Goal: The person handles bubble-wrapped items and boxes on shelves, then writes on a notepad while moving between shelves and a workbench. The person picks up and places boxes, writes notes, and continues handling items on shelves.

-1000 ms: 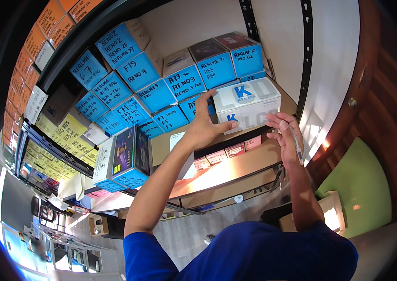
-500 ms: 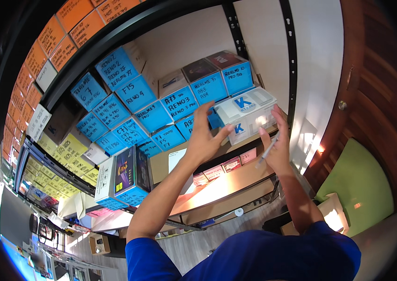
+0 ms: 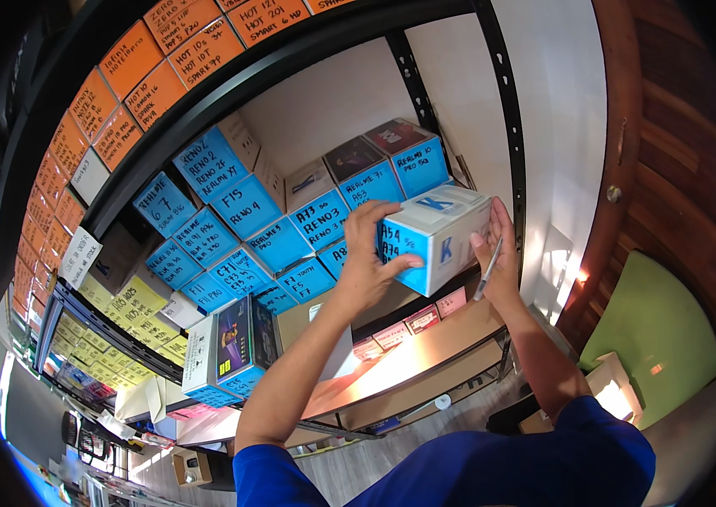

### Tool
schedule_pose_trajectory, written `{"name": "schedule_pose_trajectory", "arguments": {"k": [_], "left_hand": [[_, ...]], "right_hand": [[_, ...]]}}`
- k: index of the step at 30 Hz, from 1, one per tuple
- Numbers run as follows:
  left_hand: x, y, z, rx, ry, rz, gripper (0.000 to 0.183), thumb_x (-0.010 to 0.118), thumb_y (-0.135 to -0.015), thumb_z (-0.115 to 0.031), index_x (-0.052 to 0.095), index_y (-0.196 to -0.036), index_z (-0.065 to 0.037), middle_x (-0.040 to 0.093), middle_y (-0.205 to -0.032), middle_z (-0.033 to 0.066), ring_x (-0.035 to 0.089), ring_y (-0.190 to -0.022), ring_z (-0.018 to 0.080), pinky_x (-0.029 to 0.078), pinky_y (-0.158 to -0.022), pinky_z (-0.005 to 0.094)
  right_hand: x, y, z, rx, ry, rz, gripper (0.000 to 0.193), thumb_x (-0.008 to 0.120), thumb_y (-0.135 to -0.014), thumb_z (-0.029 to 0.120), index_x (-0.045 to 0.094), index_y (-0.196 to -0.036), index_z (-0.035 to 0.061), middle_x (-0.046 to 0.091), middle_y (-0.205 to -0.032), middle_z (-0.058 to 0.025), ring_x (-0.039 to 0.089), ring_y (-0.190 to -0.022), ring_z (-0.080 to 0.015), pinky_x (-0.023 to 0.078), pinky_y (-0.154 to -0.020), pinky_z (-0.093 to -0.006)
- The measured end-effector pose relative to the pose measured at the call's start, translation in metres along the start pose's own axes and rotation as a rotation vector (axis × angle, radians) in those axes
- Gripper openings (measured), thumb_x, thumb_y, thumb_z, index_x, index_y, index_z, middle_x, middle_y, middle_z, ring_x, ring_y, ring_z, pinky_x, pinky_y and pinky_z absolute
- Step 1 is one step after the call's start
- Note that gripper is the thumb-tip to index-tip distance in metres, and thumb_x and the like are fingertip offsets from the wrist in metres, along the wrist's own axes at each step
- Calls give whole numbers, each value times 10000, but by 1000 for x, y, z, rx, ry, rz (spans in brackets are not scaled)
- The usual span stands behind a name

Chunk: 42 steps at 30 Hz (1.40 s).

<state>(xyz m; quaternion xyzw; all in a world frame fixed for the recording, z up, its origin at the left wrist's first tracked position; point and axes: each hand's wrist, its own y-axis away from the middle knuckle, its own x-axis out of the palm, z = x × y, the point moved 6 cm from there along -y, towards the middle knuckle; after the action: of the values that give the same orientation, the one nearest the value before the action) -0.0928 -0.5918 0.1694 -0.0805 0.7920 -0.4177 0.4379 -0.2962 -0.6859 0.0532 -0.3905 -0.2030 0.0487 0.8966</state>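
Observation:
A white cardboard box [image 3: 452, 245] with a blue labelled end is tilted in front of the shelf, held between both hands. My left hand [image 3: 368, 269] grips it at the blue end, fingers over the upper edge and thumb against the lower part of the label. At the opposite end, my right hand [image 3: 501, 269] presses its fingers and thumb to the box. A slim pen [image 3: 488, 270] is tucked in that same hand, pointing down. Behind the held box are stacked boxes with blue labels [image 3: 321, 211], handwritten on their ends.
A dark-topped box [image 3: 244, 334] stands at the shelf's front left. Orange-labelled boxes [image 3: 200, 55] fill the shelf above; yellow-labelled ones [image 3: 125, 317] sit at left. Pink-labelled boxes [image 3: 423, 319] lie below. A black shelf post [image 3: 506, 110] and a wooden door [image 3: 662, 169] are at right.
The box has turned, bringing its blue labelled end into view on the left. My left hand has closed on that end; its fingers were spread wider before. The pen stays in my right hand.

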Motion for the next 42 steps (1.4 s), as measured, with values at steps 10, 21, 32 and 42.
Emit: {"name": "schedule_pose_trajectory", "arguments": {"k": [10,21,32,42], "left_hand": [[-33,-20,-154,399,-392,250,1068,902,-694,-482,454,-1602,-145,525,-1451,109,457,-1368,378,419,-1120,523],[-108,-81,-79,278,-834,-176,1216,978,-613,-234,347,-1652,-263,398,-1572,106,368,-1426,398,306,-1197,519],[8,-149,-22,295,-893,-206,1208,947,-685,-428,286,-1672,-208,411,-1546,80,404,-1402,345,321,-1182,551],[29,-161,21,240,-1038,-170,1181,749,-756,-772,293,-1682,-197,424,-1556,58,433,-1397,333,387,-1125,545]], "right_hand": [[23,5,44,366,-695,110,799,570,-1091,471,215,-1677,61,368,-1669,-207,405,-1529,-322,342,-1250,-457],[18,25,68,221,-176,135,697,603,-1092,399,321,-1616,35,380,-1677,-206,359,-1562,-341,303,-1252,-477],[15,110,47,471,-258,222,610,607,-1095,281,356,-1572,-5,441,-1624,-213,409,-1522,-286,378,-1192,-411],[-14,149,44,575,-117,229,566,599,-1097,219,367,-1584,51,458,-1621,-210,403,-1528,-263,347,-1197,-387]]}}
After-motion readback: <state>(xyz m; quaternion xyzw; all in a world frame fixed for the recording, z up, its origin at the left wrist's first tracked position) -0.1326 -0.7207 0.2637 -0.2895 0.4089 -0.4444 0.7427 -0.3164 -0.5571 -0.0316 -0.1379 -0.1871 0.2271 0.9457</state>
